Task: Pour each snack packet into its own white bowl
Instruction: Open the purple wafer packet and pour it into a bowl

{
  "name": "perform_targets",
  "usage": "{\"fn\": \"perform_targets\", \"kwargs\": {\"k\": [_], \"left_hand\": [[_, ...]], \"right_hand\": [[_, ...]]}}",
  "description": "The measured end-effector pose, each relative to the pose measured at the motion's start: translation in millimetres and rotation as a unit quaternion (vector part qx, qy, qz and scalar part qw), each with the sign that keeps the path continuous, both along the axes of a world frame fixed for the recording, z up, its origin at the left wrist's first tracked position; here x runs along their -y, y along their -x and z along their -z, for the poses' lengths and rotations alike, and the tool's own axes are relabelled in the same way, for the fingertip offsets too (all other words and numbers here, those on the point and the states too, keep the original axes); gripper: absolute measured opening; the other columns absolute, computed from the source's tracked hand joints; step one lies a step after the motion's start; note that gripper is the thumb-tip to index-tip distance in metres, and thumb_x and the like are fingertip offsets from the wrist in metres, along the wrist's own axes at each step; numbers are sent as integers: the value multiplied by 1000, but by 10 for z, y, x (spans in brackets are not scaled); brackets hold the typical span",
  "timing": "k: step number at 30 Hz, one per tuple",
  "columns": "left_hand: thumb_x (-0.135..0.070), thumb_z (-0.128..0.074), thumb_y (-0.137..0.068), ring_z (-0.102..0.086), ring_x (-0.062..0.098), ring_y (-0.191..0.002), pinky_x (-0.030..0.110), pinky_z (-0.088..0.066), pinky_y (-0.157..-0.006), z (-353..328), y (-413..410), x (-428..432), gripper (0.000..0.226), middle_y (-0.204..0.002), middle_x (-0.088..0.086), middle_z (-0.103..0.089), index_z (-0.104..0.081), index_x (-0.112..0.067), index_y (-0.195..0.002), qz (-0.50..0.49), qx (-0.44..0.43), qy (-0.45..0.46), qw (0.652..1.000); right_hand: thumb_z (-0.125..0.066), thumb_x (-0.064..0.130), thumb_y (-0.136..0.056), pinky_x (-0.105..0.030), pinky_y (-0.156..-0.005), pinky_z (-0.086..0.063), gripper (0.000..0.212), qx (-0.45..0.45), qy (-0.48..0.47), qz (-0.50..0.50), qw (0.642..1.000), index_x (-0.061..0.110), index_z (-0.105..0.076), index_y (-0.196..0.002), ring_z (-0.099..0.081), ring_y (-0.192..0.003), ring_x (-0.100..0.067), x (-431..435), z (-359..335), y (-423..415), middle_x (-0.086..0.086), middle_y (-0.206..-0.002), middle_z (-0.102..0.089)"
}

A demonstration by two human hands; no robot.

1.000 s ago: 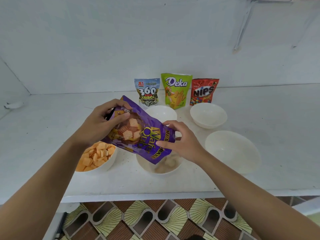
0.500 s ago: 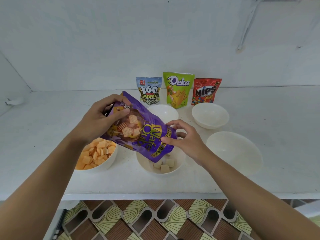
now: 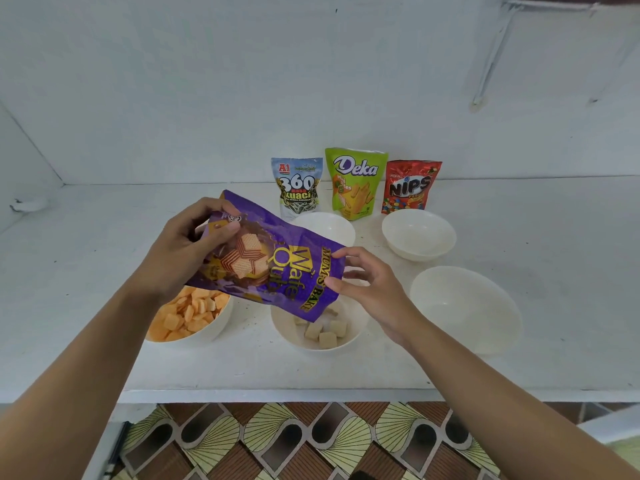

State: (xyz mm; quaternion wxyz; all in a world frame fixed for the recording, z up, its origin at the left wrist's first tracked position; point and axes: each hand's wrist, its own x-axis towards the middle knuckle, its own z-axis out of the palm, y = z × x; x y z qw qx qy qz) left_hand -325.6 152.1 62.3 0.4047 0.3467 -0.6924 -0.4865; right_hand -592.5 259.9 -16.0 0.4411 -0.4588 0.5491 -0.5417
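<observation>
Partly, the purple packet [image 3: 277,271] hides the wafer bowl [image 3: 287,330] and rear bowl [image 3: 334,230].

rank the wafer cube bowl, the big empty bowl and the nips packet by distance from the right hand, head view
1. Wafer cube bowl: front centre, directly under the right hand pinching the purple packet.
2. Big empty bowl: just to its right.
3. Nips packet: upright at the back.
</observation>
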Motion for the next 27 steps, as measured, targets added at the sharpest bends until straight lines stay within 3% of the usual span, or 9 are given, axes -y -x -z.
{"fn": "perform_targets", "kwargs": {"k": [3,7,13,19,23,27], "left_hand": [[-18,-60,-97,-72,27,-102,37,-63,-75,36,0,-26,11,-107,-1,-72,-65,-24,-105,6,-13,-21,1000],[-20,-60,-97,-72,25,-106,42,-63,-79,-6,-5,-17,15,-114,2,-70,-63,-19,-112,25,17,-26,999],[-18,-60,-97,-72,19,-97,29,-61,-70,-56,-40,-12,14,-105,-1,-71,-63,-16,-110,33,5,-37,999],[-17,-61,-97,-73,20,-100,29,-62,-71,-176,-26,-39,19,-107,-2,-73,-61,-10,-114,28,41,14,999],[-14,-62,-96,-73,16,-98,26,-61,-69,-320,35,-48,14,-105,-6,-73,-63,-12,-110,26,40,50,998],[-18,-64,-95,-71,23,-107,47,-62,-81,-384,68,-33,16,-114,1,-72,-64,-15,-110,48,95,60,993]], "right_hand": [[-77,14,-86,-39,-85,-58,37,65,-2,-31,997,26,-64,-119,-68,-106,-33,-25,-1,-25,0,-121,-67],[-78,11,-85,-39,-85,-60,40,73,-1,-37,997,24,-65,-120,-68,-106,-33,-16,-42,-24,-2,-121,-67],[-81,8,-80,-48,-90,-59,40,100,-18,-32,994,19,-68,-116,-69,-106,-34,11,-50,-40,-10,-119,-67],[-81,0,-77,-42,-84,-60,31,133,-30,5,991,11,-72,-105,-73,-88,-17,48,-105,-53,-9,-112,-71],[-80,-2,-78,-40,-80,-59,30,112,-23,-1,993,15,-73,-103,-73,-90,-26,66,-121,-57,-13,-118,-68],[-80,-1,-79,-33,-68,-54,27,97,-62,-9,993,13,-70,-100,-73,-94,-26,53,-132,-38,-13,-116,-70]]}}
